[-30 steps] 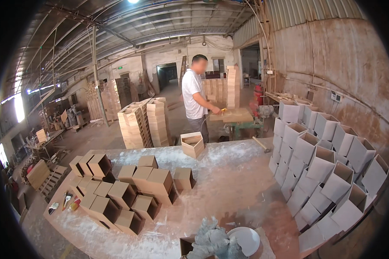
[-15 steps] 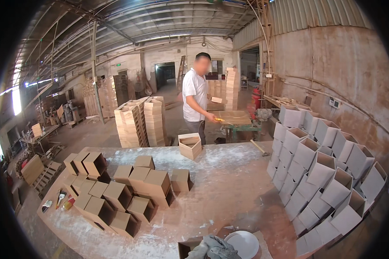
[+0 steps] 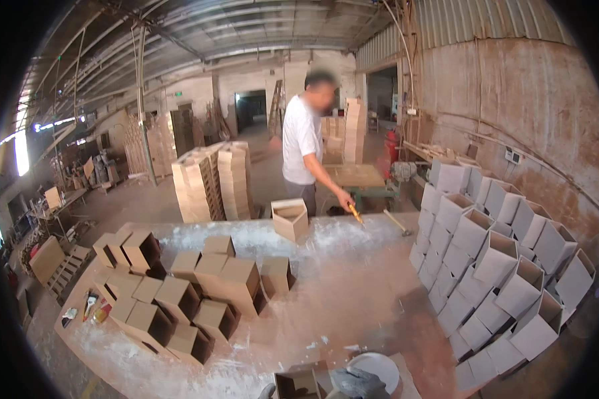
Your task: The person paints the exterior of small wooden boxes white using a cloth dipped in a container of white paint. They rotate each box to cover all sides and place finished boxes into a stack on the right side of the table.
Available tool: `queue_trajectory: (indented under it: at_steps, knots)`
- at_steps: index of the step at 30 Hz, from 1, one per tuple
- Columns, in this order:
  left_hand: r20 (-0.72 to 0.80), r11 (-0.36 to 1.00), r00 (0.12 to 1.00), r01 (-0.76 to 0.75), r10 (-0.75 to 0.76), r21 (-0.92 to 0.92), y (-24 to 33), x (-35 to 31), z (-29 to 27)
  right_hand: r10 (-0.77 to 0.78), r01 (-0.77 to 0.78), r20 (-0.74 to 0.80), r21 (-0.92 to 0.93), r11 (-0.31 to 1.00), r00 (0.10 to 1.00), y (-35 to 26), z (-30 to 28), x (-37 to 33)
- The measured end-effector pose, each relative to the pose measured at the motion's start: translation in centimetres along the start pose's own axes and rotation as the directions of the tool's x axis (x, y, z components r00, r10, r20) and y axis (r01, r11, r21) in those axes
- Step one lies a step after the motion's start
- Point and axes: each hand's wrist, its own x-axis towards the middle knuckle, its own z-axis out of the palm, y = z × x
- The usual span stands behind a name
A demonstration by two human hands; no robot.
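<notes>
At the lower edge an open brown board box shows its hollow inside. My left hand, in a grey glove, is at the box's left side with only a small part showing; it seems to grip the wall. My right hand, gloved in grey too, is just right of the box and overlaps the front of a round white dish. Its fingers are blurred and partly cut off, so their grip is unclear.
Brown boxes stand grouped on the left of the worktable; grey-white boxes are stacked right. Across the table a co-worker holds a yellow-handled tool near a hammer and a pale wooden box.
My right hand has shifted right, toward the white dish, uncovering more of the box. My left hand now shows beside it. The co-worker has leaned forward and lowered the yellow-handled tool over the table.
</notes>
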Motion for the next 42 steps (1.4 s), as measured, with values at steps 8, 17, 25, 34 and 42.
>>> queue_trajectory:
  at_steps: [8, 17, 25, 34, 42]
  knots:
    - [0.153, 0.885, 0.961, -0.272, 0.229, 0.378, -11.8, 6.3, -7.5, -0.126, 0.131, 0.071, -0.067, 0.989, 0.989, 1.3, -0.5, -1.0]
    - [0.262, 0.087, 0.735, -0.400, 0.625, 0.913, -5.9, 4.5, -3.8, -0.144, 0.150, 0.074, -0.095, 0.984, 0.987, -1.0, 0.4, 2.0]
    - [0.515, -0.025, 0.700, -0.581, 0.495, 0.814, -5.5, 6.0, -3.0, -0.107, 0.174, 0.285, -0.221, 0.959, 0.953, -0.9, 4.6, 6.8]
    - [0.464, 0.031, 0.717, -0.559, 0.521, 0.829, -5.7, 5.5, -3.1, -0.168, 0.182, 0.499, 0.020, 0.983, 0.850, -4.6, -0.3, 0.0]
    - [0.482, 0.076, 0.667, -0.626, 0.568, 0.776, -6.3, 6.0, -2.9, 0.135, -0.055, 0.241, -0.311, 0.949, 0.961, 0.7, -4.1, -3.7]
